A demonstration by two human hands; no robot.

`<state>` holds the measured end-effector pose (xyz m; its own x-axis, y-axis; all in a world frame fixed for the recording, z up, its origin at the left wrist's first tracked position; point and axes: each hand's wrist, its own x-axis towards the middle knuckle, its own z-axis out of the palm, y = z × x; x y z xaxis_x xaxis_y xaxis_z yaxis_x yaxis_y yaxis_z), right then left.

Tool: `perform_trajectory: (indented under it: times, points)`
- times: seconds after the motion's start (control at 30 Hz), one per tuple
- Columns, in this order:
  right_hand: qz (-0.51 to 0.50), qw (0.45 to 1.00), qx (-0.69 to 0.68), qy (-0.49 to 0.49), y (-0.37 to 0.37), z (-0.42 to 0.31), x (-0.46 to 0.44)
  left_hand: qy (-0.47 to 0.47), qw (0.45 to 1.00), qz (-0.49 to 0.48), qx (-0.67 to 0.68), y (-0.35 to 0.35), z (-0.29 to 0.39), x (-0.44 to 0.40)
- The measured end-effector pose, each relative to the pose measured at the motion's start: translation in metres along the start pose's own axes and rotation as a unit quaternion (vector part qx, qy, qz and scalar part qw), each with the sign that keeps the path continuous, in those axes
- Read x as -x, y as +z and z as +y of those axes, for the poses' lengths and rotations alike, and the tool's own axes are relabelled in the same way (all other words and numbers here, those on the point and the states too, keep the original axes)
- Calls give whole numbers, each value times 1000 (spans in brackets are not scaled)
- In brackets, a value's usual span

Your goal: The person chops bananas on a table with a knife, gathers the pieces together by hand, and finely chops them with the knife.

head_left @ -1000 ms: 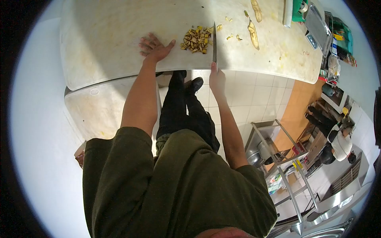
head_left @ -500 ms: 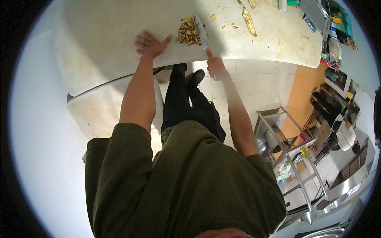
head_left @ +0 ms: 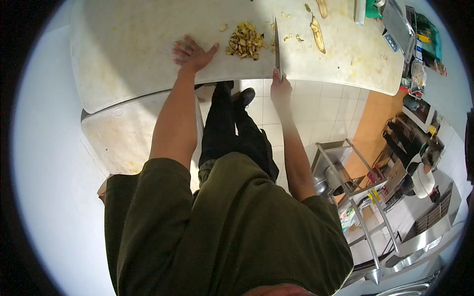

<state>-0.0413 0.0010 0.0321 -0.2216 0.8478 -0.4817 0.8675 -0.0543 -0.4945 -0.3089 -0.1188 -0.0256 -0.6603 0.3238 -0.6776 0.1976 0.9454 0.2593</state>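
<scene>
My right hand [head_left: 281, 87] is closed round the handle of a long kitchen knife [head_left: 277, 47], just off the table's near edge. The blade points away from me over the worktop, a little right of a pile of chopped plantain or banana pieces [head_left: 245, 41]. Left of that pile, my left hand [head_left: 194, 53] rests on the table with its fingers spread, holding nothing. A few small bits lie loose beside the blade. Farther right is a strip of yellow-brown peel [head_left: 317, 33].
The pale worktop [head_left: 148, 64] spans the far side. At its right end stand a digital scale [head_left: 390, 42] and a green item [head_left: 374, 10]. A metal rack [head_left: 363, 190] is to my right. Another person [head_left: 419, 177] is in the background at right.
My right hand has moved the knife to the right, away from the chopped pile, and its blade now stands more upright on edge. My left hand stays spread on the table.
</scene>
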Motion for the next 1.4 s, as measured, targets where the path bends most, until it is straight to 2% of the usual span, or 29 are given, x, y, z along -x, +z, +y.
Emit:
perform_trajectory:
  times: [0.13,0.23,0.43,0.47,0.5,0.53,0.57,0.6,0.7,0.77,0.9,0.97,1.1,1.17,1.2,1.27,1.37,1.4]
  points:
    - [0,1000,-1,2,2,3,-4,-20,999,-44,4,-9,5,5]
    - [8,1000,9,0,7,5,-6,-26,999,-43,3,-10,8,5]
    - [-18,994,104,-4,19,7,-9,-28,998,-52,-25,-10,10,2]
    - [0,996,84,7,25,15,-15,-29,998,-46,-26,-7,8,-1]
    - [-94,990,-27,97,22,27,-21,-26,999,-39,-27,-5,4,-1]
    - [-184,956,-140,181,8,23,-25,-21,999,-32,-27,-1,1,-5]
    - [-268,896,-249,253,-11,12,-28,-23,999,-31,-20,0,1,-6]
    - [-333,796,-354,361,-40,-24,-18,-24,999,-30,-11,0,0,-6]
    - [-267,915,-231,195,-20,12,-29,-24,999,-30,-2,-2,7,-2]
    - [-145,977,-110,113,-12,12,-18,-29,999,-37,2,-7,4,8]
    - [-95,981,-138,101,-12,7,10,-20,999,-35,29,-13,11,17]
    - [-147,951,-240,129,-18,2,20,-25,999,-20,17,-14,11,18]
    - [-185,917,-320,148,-28,-7,21,-13,999,-39,21,-22,12,21]
    - [-156,926,-327,104,-35,-19,27,-2,999,-46,20,-26,13,29]
    - [-178,907,-367,102,-35,-12,24,6,999,-38,28,-22,7,28]
    - [-169,909,-371,84,-38,-18,23,32,998,-20,42,-8,-3,16]
    - [-150,909,-382,76,-42,-29,27,52,996,59,48,17,-21,-1]
    - [-163,903,-394,46,-42,-27,28,108,988,108,29,21,-31,-12]
